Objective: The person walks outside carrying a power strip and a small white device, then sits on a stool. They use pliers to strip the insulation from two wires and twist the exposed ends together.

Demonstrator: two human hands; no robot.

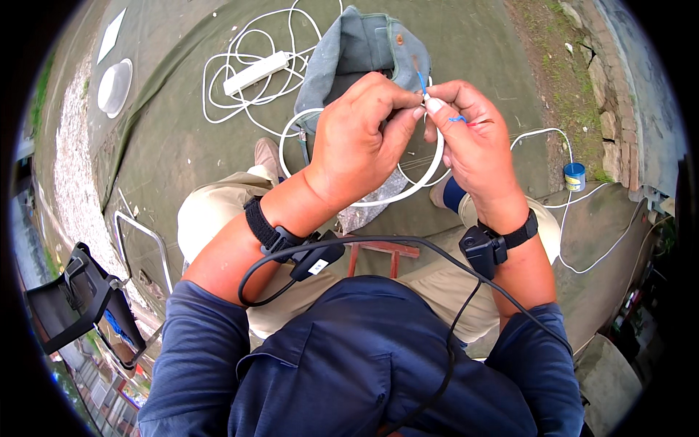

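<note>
A white electrical cable hangs in a loop below my hands. My left hand is closed, thumb and forefinger pinching the cable's end. My right hand pinches the same spot from the other side, thumb against forefinger. Upward between the fingertips sticks a blue wire, its tip looking bare and coppery. Another bit of blue wire and a thin red wire show across my right fingers. The exact point of contact is hidden by the fingertips.
Just beyond my hands lies an open grey-blue cloth bag. Left of it, a white power strip rests among coiled cord. A blue can stands at right. A black chair, translucent white dome and reddish stool are around me.
</note>
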